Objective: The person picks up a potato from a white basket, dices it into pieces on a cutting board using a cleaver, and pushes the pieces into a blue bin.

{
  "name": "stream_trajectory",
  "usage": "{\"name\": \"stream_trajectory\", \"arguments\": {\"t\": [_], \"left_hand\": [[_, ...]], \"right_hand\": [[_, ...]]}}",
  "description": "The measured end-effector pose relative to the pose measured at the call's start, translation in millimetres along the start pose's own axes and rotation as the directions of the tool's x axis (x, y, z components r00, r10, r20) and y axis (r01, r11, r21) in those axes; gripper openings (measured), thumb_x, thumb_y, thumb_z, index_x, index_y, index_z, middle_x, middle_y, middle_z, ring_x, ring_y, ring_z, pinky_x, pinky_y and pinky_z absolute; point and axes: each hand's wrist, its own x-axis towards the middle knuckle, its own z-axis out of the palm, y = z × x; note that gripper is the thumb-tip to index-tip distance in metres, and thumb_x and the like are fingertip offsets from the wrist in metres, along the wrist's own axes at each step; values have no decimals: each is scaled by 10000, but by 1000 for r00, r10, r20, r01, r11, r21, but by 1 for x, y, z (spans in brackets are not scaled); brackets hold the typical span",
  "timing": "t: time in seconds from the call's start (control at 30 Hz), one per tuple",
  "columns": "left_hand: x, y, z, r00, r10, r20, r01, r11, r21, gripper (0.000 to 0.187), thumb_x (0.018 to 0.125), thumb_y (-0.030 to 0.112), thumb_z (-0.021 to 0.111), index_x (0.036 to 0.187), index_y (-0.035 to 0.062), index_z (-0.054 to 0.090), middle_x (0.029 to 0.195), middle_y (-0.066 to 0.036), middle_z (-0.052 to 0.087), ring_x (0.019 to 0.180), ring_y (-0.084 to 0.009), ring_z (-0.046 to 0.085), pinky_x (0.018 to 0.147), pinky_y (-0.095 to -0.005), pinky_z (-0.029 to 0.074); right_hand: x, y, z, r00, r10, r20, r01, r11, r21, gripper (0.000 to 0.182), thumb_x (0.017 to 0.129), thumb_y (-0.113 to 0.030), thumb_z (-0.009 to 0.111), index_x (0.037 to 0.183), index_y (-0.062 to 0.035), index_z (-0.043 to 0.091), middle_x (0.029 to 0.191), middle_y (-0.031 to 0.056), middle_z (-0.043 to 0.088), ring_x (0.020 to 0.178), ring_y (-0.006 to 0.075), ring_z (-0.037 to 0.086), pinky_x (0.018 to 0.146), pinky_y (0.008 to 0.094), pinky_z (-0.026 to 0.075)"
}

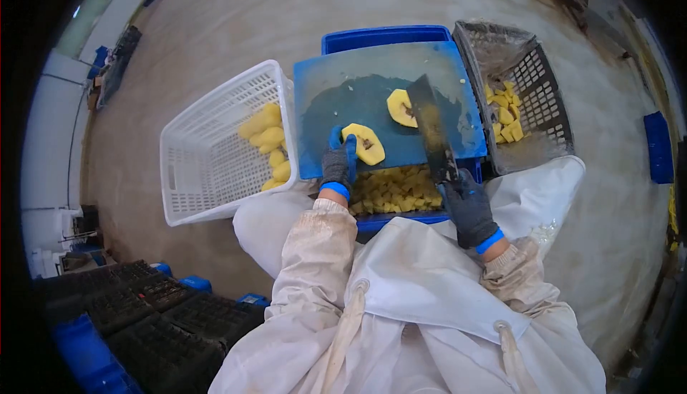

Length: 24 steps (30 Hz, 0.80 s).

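Note:
My left hand (339,159), in a dark glove with blue fingertips, grips the left edge of a yellow potato half (364,144) on the blue cutting board (386,61). The half's cut face is up and shows a dark hollow at its middle. In my right hand (466,208), also gloved, is the handle of a wide knife (431,125). Its blade points away from me over the board's right part. Another potato half (402,108) with a dark spot lies against the blade's left side, partly covered by it.
A white basket (207,125) at the left holds whole peeled potatoes (269,137). Cut cubes (397,188) fill a blue bin under the board. A black crate (547,97) at the right contains yellow pieces (507,113). Dark crates (157,315) stand at lower left.

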Motion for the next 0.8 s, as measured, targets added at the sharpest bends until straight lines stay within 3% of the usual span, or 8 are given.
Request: {"name": "stream_trajectory", "arguments": {"t": [0.13, 0.2, 0.3, 0.4, 0.47, 0.5, 0.57, 0.8], "left_hand": [[-8, 4, -8, 994, 92, 54, -98, 989, 114, 392, 859, 138, 529, 1232, 36, 464, 1105, -146, 573, 935, -260, 593, 785, -353, 485], [-22, 25, -4, 993, 103, 58, -106, 993, 46, 393, 854, 73, 529, 1236, 25, 454, 1117, -117, 560, 928, -246, 597, 771, -344, 505], [-25, 30, -2, 987, -150, 48, 155, 859, -487, 395, 844, 42, 517, 1234, 30, 455, 1137, -144, 553, 987, -255, 579, 783, -336, 500], [-8, 17, -14, 998, -28, 62, 35, 993, -110, 590, 770, 128, 623, 1313, 106, 391, 1171, -194, 539, 1030, -306, 560, 840, -372, 473], [-7, 30, -18, 992, -84, 96, -9, 705, 709, 686, 749, 220, 650, 1344, 96, 331, 1238, -259, 468, 1087, -382, 513, 902, -416, 433], [-10, 31, -19, 992, -85, 95, -7, 706, 708, 686, 749, 220, 650, 1344, 96, 331, 1238, -259, 468, 1087, -382, 513, 902, -416, 433], [-15, 31, -22, 886, 448, 119, -344, 462, 817, 690, 740, 295, 642, 1325, 78, 348, 1240, -282, 444, 1108, -421, 470, 945, -446, 385], [-5, 33, -13, 906, 104, 411, -383, 616, 689, 553, 769, 296, 596, 1241, 59, 432, 1202, -240, 481, 1097, -403, 467, 942, -443, 380]], "right_hand": [[-13, 4, -7, 982, 179, 54, -187, 960, 207, 153, 828, -115, 600, 925, -3, 565, 705, 119, 599, 605, 210, 571, 563, 337, 445], [-14, 6, -6, 996, 86, -5, -84, 982, 167, 156, 830, -174, 599, 902, -43, 553, 695, 168, 601, 627, 339, 592, 550, 396, 444], [-16, 9, -5, 1000, 11, -29, -8, 993, 122, 157, 830, -173, 599, 902, -41, 553, 680, 164, 595, 623, 332, 594, 550, 396, 444], [-17, 10, -4, 1000, -2, -8, 3, 987, 158, 157, 831, -175, 599, 898, -40, 555, 658, 156, 591, 607, 326, 591, 544, 393, 443], [-19, 10, -4, 998, 31, 47, -39, 981, 191, 163, 833, -182, 597, 901, -40, 556, 635, 149, 588, 587, 321, 588, 534, 390, 442], [-19, 8, -5, 998, 29, 48, -38, 981, 190, 163, 833, -182, 597, 901, -40, 556, 635, 149, 588, 587, 321, 588, 534, 390, 442], [-20, 4, -6, 995, 51, 86, -65, 982, 176, 157, 835, -181, 594, 902, -43, 558, 617, 144, 582, 566, 311, 583, 522, 390, 436], [-16, -5, 4, 985, 68, 159, -85, 991, 103, 217, 828, -258, 581, 912, -60, 554, 639, 159, 589, 601, 326, 598, 543, 425, 446]]}}
